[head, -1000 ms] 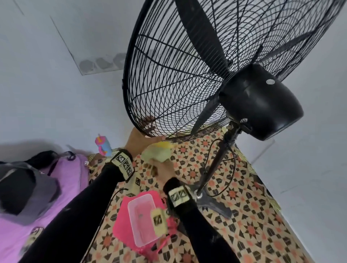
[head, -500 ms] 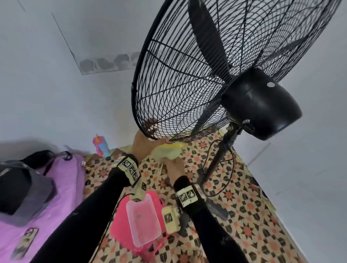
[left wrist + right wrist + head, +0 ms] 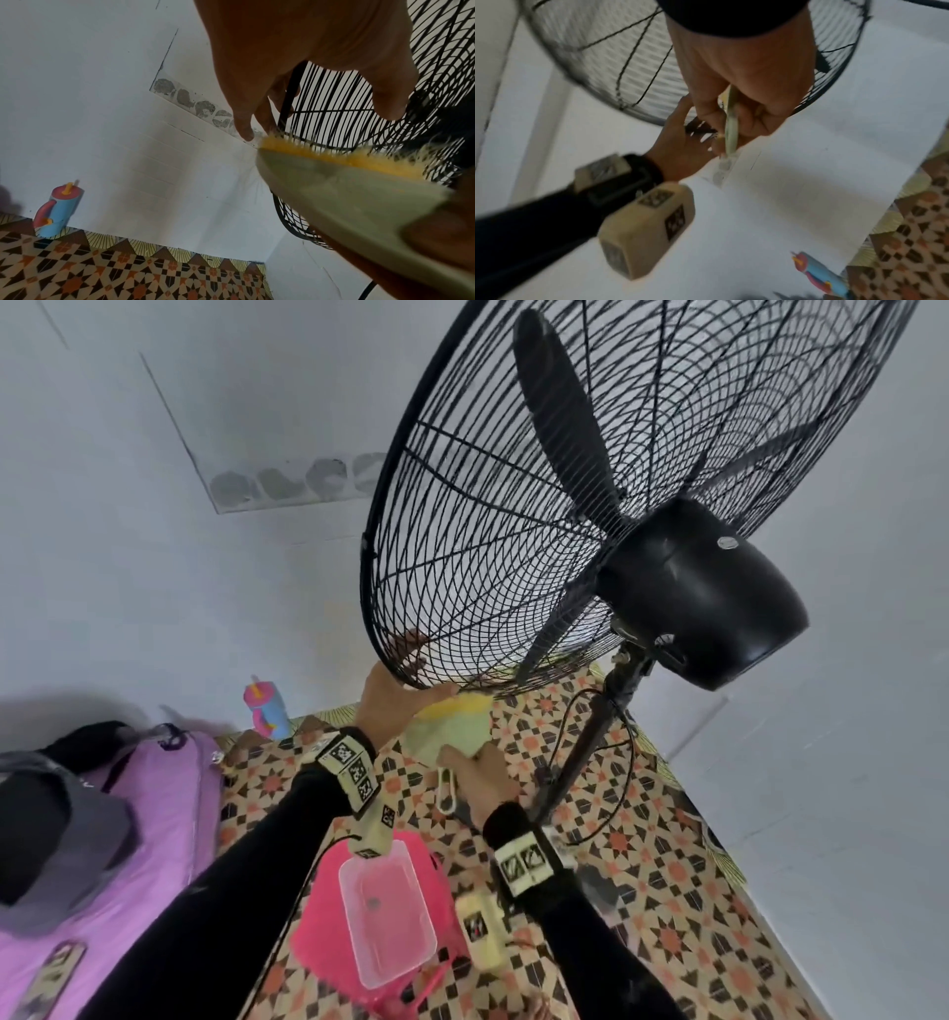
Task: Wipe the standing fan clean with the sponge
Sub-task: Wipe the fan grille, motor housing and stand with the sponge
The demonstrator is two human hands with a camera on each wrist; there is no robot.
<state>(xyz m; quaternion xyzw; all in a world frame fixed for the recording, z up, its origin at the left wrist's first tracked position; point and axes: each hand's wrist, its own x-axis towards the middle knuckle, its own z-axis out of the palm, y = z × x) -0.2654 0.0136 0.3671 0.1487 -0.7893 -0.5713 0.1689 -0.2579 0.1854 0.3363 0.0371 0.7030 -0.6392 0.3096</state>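
Observation:
A black standing fan (image 3: 590, 516) towers over me, its wire grille tilted towards the wall. My left hand (image 3: 411, 675) grips the grille's lower rim, fingers behind the wires and thumb under the edge. My right hand (image 3: 472, 762) holds the sponge (image 3: 452, 721), yellow on top and pale green below, pressed up against the rim just right of the left hand. In the left wrist view the sponge (image 3: 347, 182) meets the grille (image 3: 334, 97) with its yellow face. The right wrist view shows my right hand (image 3: 744, 91) pinching the sponge's thin edge (image 3: 731, 125), with the left hand (image 3: 682, 146) beside it.
A clear plastic tub (image 3: 385, 911) sits on a pink stool (image 3: 318, 942) below my arms. A pink mattress (image 3: 154, 814) with dark clothes lies at left. A blue and pink bottle (image 3: 264, 711) stands by the wall. The fan's pole (image 3: 585, 742) and cord (image 3: 611, 793) are to the right.
The sponge has slid a little to the right along the bottom rim with my right hand. My left hand stays gripping the rim. My view has shifted left, so the fan sits further right.

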